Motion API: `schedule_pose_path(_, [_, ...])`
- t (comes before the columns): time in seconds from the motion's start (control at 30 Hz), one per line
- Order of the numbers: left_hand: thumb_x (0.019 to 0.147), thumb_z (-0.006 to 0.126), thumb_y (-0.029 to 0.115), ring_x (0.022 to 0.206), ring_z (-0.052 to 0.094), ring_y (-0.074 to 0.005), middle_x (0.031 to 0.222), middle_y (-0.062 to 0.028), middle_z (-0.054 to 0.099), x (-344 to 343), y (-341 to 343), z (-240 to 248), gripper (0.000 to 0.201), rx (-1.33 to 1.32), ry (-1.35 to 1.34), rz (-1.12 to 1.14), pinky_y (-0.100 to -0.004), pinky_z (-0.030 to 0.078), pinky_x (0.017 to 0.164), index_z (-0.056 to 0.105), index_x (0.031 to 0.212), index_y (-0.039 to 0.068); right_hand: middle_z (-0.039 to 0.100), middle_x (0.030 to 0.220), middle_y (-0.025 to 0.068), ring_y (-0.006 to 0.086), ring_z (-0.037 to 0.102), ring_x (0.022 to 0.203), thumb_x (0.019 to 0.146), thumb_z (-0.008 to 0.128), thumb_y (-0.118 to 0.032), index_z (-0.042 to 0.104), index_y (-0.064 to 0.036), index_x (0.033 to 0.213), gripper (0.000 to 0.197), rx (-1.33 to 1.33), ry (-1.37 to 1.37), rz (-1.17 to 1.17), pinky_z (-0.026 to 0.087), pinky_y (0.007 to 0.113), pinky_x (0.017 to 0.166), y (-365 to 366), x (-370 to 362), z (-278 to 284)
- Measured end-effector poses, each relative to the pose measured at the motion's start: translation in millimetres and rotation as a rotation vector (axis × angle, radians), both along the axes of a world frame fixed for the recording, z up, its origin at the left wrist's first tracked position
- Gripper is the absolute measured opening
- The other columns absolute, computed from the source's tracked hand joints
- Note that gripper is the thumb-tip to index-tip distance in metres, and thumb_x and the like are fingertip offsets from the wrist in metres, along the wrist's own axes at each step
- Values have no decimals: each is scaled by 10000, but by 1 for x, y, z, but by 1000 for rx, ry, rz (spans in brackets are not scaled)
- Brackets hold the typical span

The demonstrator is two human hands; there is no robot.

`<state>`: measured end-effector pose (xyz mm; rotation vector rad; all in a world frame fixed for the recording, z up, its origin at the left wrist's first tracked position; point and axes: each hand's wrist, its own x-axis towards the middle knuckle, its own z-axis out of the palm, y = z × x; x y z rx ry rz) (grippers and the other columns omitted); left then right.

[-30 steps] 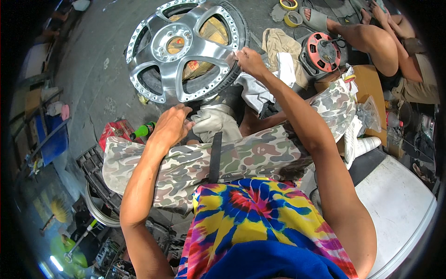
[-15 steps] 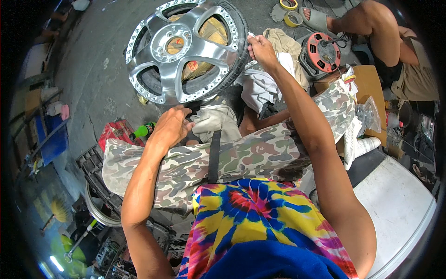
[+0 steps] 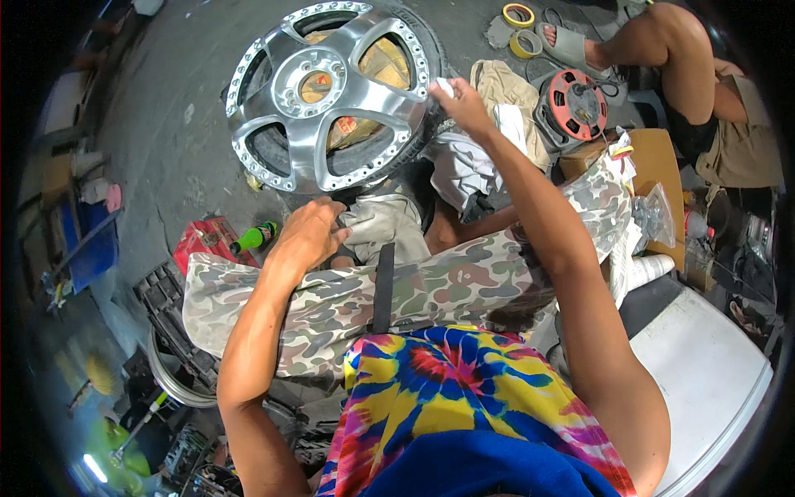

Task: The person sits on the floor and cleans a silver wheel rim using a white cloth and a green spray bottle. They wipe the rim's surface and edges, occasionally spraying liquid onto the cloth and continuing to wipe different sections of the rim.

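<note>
A polished silver alloy wheel (image 3: pixel 281 149) with wide spokes and holes round its lip lies at the far side, and a black tyre (image 3: pixel 435 54) shows along its right edge. My right hand (image 3: pixel 465 106) is closed at the wheel's right edge, pinching a small white piece (image 3: pixel 445 87); whether it is cloth or paper I cannot make out. My left hand (image 3: pixel 308 234) hovers by the wheel's near edge, palm down, thumb and fingers apart, with nothing visible in it. Beside it a grey-white cloth (image 3: pixel 385 222) lies bunched up.
Camouflage fabric (image 3: pixel 447 273) covers my lap. To the left are a green bottle (image 3: pixel 255 238) and a red box (image 3: pixel 207 240). Rags (image 3: pixel 468 170), a red cable reel (image 3: pixel 573 106) and tape rolls (image 3: pixel 525 43) lie right. Another person's bent leg (image 3: pixel 679 62) is at the far right.
My right hand has moved a little toward me and left along the wheel's edge, the white piece still pinched. My left hand has hardly moved.
</note>
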<state>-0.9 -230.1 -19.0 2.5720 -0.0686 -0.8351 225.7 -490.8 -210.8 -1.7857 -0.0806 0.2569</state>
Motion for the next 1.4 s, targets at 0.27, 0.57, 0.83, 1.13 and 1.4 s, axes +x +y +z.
schedule_pose_path(0.27, [902, 787, 174, 1091, 675, -454, 1169, -235, 691, 5, -6, 6, 394, -10, 86, 6, -513, 548, 926, 704, 1235, -18, 756, 955, 112, 290, 726, 907, 1048, 561, -410, 698, -106, 1171, 355, -379, -214, 288, 546, 436, 852, 3, 122, 31])
schedule_pose_path(0.57, [846, 816, 176, 1128, 655, -468, 1229, -271, 690, 0, -7, 7, 443, -42, 8, -5, -519, 531, 959, 688, 1246, 37, 740, 1019, 134, 329, 703, 977, 1064, 559, -404, 679, -103, 1188, 346, -587, -509, 478, 529, 449, 888, 34, 204, 5])
schedule_pose_path(0.83, [912, 772, 201, 1093, 655, -395, 1158, -190, 658, -8, -10, 11, 347, -25, -82, -33, -492, 523, 945, 669, 1199, 35, 733, 1088, 208, 426, 681, 1078, 998, 535, -311, 702, -100, 1067, 277, -633, -502, 556, 524, 514, 921, 50, 214, 15])
schedule_pose_path(1.13, [889, 799, 253, 1259, 591, -427, 1373, -246, 615, -6, -11, 19, 563, 4, 10, -40, -504, 474, 1077, 602, 1391, 90, 712, 1009, 180, 379, 689, 1002, 1087, 516, -401, 647, -81, 1131, 349, -661, -534, 686, 518, 474, 878, 15, 181, 20])
schedule_pose_path(1.4, [918, 754, 196, 1104, 640, -405, 1172, -205, 642, -12, -15, 14, 357, -55, -180, -92, -510, 516, 939, 664, 1202, 1, 722, 1053, 205, 432, 674, 1052, 1053, 565, -373, 663, -91, 1118, 305, -617, -269, 526, 521, 494, 905, -5, 110, 35])
